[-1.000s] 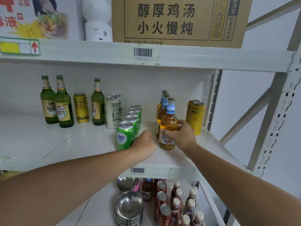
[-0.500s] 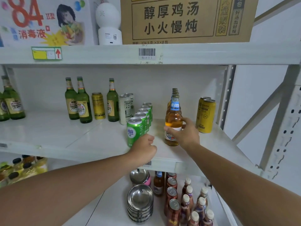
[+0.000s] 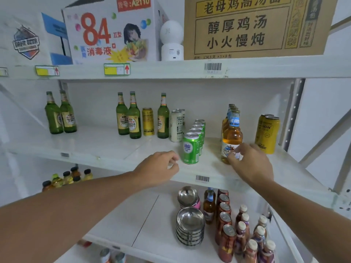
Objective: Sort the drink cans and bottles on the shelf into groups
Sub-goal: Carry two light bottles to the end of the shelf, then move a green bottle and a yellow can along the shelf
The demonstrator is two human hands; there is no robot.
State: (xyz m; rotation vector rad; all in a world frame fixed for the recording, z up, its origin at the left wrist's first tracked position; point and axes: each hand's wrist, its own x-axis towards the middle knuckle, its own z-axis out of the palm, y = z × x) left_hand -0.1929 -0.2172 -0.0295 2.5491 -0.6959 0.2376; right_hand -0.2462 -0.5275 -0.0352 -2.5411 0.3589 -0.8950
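On the middle shelf (image 3: 106,149), a row of green cans (image 3: 190,149) runs front to back. To its right stands a row of amber bottles (image 3: 232,135) with blue neck labels. My left hand (image 3: 159,166) hovers just left of the front green can, fingers loosely curled and holding nothing. My right hand (image 3: 250,164) holds the front amber bottle low down, thumb and fingertips on its label. Two yellow cans (image 3: 266,133) stand at the far right. Further left are green glass bottles (image 3: 129,116), one gold can (image 3: 147,121), white cans (image 3: 176,126) and two more green bottles (image 3: 60,112).
Cardboard boxes (image 3: 252,27) and a white round device (image 3: 171,40) sit on the shelf above. Below are stacked steel bowls (image 3: 190,223), brown cans (image 3: 225,230) and small capped bottles (image 3: 252,242). A metal upright (image 3: 294,111) bounds the shelf on the right.
My left hand has let go of the front green can and drawn back to its left. The right hand stays at the amber bottle. The view has shifted left and up.
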